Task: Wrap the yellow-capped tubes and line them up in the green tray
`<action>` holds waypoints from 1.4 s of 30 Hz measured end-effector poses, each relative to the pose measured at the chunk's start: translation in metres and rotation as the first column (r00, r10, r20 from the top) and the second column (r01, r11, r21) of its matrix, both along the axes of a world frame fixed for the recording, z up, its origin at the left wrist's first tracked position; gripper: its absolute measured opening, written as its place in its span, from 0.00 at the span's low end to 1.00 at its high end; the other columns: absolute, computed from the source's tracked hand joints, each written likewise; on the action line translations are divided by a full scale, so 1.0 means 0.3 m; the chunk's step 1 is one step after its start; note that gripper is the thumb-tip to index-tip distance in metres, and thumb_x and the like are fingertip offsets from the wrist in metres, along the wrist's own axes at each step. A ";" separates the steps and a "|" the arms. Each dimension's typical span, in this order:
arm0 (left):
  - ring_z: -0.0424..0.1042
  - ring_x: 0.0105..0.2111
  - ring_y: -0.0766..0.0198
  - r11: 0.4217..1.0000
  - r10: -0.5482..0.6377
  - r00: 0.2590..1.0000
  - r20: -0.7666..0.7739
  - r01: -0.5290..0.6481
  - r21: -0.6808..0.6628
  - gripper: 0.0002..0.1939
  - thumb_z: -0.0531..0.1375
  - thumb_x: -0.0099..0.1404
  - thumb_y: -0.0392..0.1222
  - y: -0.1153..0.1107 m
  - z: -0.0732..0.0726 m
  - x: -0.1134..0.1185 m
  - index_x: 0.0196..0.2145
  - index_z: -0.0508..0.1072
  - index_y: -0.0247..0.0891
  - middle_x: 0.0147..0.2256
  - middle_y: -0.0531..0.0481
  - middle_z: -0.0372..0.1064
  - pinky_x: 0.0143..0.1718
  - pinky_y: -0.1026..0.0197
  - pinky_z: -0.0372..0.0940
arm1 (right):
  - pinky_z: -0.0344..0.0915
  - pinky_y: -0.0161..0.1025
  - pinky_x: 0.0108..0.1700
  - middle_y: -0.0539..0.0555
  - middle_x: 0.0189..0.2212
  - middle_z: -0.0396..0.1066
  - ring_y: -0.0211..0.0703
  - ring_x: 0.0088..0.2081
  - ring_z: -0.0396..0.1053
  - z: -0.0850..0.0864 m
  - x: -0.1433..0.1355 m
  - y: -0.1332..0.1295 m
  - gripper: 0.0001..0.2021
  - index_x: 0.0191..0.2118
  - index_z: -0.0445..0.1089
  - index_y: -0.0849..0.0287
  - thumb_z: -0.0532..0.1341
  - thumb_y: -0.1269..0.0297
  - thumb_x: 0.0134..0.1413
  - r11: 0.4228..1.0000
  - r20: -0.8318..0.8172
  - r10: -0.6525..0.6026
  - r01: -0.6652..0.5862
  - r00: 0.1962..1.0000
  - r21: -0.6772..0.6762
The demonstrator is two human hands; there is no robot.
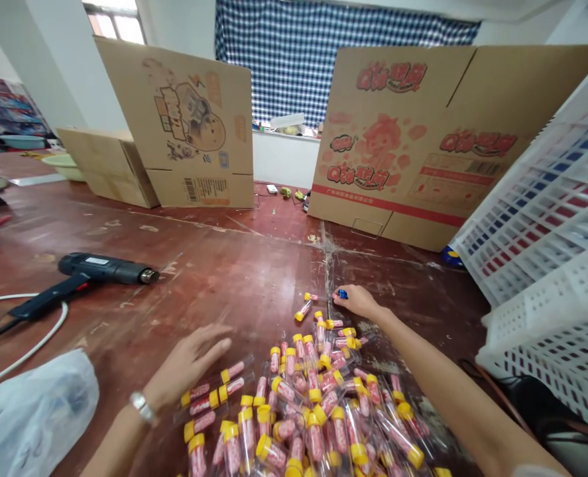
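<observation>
A large heap of small clear tubes (pixel 316 434) with yellow caps and pink contents lies in front of me, several of them in clear plastic sleeves. My right hand (pixel 359 303) pinches a small tube with a blue end (pixel 342 293) beyond the far edge of the heap. Two yellow-capped tubes (pixel 303 311) lie apart from the heap, just left of those fingers. My left hand (pixel 194 361), a silver bracelet (pixel 143 407) at its wrist, is at the heap's left side, fingers stretched out and holding nothing. Below it lie several sleeved tubes (pixel 204 402).
A black heat gun (pixel 102 270) with a cable lies left on the red-brown table (pixel 219 258). A white plastic bag (pixel 45 414) is at front left. Cardboard panels (pixel 398 139) and a box (pixel 107 165) stand at the back. White plastic crates (pixel 557 311) line the right side.
</observation>
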State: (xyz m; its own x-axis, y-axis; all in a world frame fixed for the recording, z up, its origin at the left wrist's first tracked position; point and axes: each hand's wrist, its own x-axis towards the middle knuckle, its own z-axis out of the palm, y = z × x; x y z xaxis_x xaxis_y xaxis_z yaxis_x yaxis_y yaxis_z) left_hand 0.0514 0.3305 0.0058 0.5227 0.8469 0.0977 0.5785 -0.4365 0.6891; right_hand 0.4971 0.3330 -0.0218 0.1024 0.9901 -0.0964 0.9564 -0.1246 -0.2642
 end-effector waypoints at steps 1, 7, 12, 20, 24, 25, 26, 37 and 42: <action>0.70 0.52 0.51 0.998 -0.052 0.999 -0.002 0.052 0.022 0.23 0.52 0.67 0.55 0.041 0.017 0.054 0.49 0.76 0.41 0.51 0.45 0.74 0.56 0.49 0.63 | 0.69 0.50 0.45 0.56 0.45 0.72 0.48 0.43 0.71 -0.006 -0.002 -0.020 0.12 0.46 0.70 0.60 0.60 0.59 0.61 1.000 -0.027 0.010 -0.010 1.000 0.018; 0.69 0.54 0.54 0.935 -0.348 0.937 0.001 0.347 0.077 0.21 0.52 0.68 0.48 0.250 -0.020 0.562 0.52 0.73 0.36 0.54 0.42 0.71 0.58 0.54 0.60 | 0.68 0.40 0.39 0.53 0.33 0.79 0.46 0.36 0.75 -0.030 -0.005 -0.142 0.10 0.40 0.76 0.57 0.62 0.59 0.57 0.994 -0.200 0.039 -0.018 0.979 0.104; 0.69 0.53 0.53 0.866 -0.495 0.869 -0.019 0.495 0.062 0.15 0.58 0.68 0.46 0.248 -0.140 0.808 0.48 0.73 0.36 0.53 0.42 0.71 0.56 0.44 0.60 | 0.68 0.40 0.42 0.53 0.38 0.80 0.50 0.40 0.75 -0.053 -0.022 -0.193 0.13 0.42 0.77 0.55 0.60 0.55 0.57 0.989 -0.317 0.058 -0.012 0.947 0.145; 0.67 0.52 0.51 0.870 -0.487 0.871 -0.060 0.490 0.051 0.21 0.54 0.68 0.49 0.150 -0.177 0.737 0.54 0.73 0.39 0.51 0.41 0.70 0.56 0.51 0.58 | 0.68 0.40 0.43 0.55 0.39 0.80 0.51 0.41 0.75 -0.062 -0.070 -0.221 0.14 0.44 0.78 0.55 0.62 0.55 0.56 0.991 -0.362 0.050 -0.001 0.931 0.136; 0.67 0.51 0.51 0.861 -0.503 0.862 -0.062 0.506 0.043 0.21 0.54 0.68 0.49 0.119 -0.167 0.682 0.54 0.73 0.38 0.50 0.41 0.70 0.56 0.52 0.57 | 0.67 0.40 0.41 0.54 0.37 0.80 0.52 0.40 0.75 -0.039 -0.126 -0.252 0.14 0.44 0.78 0.53 0.62 0.56 0.56 0.994 -0.327 0.028 0.007 0.945 0.105; 0.67 0.51 0.52 0.859 -0.508 0.859 -0.060 0.510 0.041 0.21 0.54 0.68 0.49 0.112 -0.165 0.669 0.54 0.73 0.38 0.49 0.41 0.70 0.56 0.52 0.57 | 0.66 0.40 0.41 0.54 0.37 0.80 0.52 0.40 0.75 -0.033 -0.140 -0.260 0.14 0.45 0.78 0.53 0.62 0.56 0.56 0.995 -0.316 0.021 0.010 0.949 0.098; 0.68 0.50 0.52 0.857 -0.511 0.858 -0.057 0.513 0.039 0.21 0.54 0.68 0.49 0.106 -0.164 0.656 0.54 0.73 0.39 0.49 0.42 0.70 0.56 0.52 0.57 | 0.66 0.40 0.41 0.54 0.37 0.80 0.52 0.40 0.75 -0.029 -0.153 -0.267 0.14 0.45 0.77 0.53 0.62 0.56 0.56 0.996 -0.306 0.016 0.012 0.952 0.092; 0.68 0.51 0.52 0.861 -0.508 0.861 -0.041 0.508 0.002 0.22 0.56 0.66 0.49 0.046 -0.157 0.531 0.55 0.72 0.41 0.51 0.42 0.71 0.55 0.55 0.57 | 0.62 0.40 0.42 0.55 0.35 0.79 0.54 0.40 0.73 -0.006 -0.250 -0.316 0.12 0.41 0.78 0.54 0.63 0.57 0.53 0.999 -0.321 0.012 0.000 0.947 0.035; 0.69 0.51 0.52 0.892 -0.452 0.892 -0.023 0.452 -0.018 0.23 0.58 0.64 0.49 0.034 -0.116 0.510 0.54 0.73 0.39 0.52 0.43 0.73 0.55 0.55 0.60 | 0.62 0.40 0.41 0.55 0.34 0.77 0.52 0.39 0.71 0.003 -0.265 -0.320 0.13 0.37 0.76 0.55 0.67 0.55 0.47 0.998 -0.469 -0.036 0.060 0.882 0.037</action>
State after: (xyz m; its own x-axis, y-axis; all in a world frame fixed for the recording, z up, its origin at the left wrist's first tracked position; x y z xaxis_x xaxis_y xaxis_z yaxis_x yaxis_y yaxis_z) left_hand 0.2043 0.3408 -0.0289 0.8516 0.5194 0.0710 0.3378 -0.6472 0.6835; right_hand 0.4177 0.2371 -0.0209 0.1046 0.9898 -0.0964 0.7130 -0.1422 -0.6865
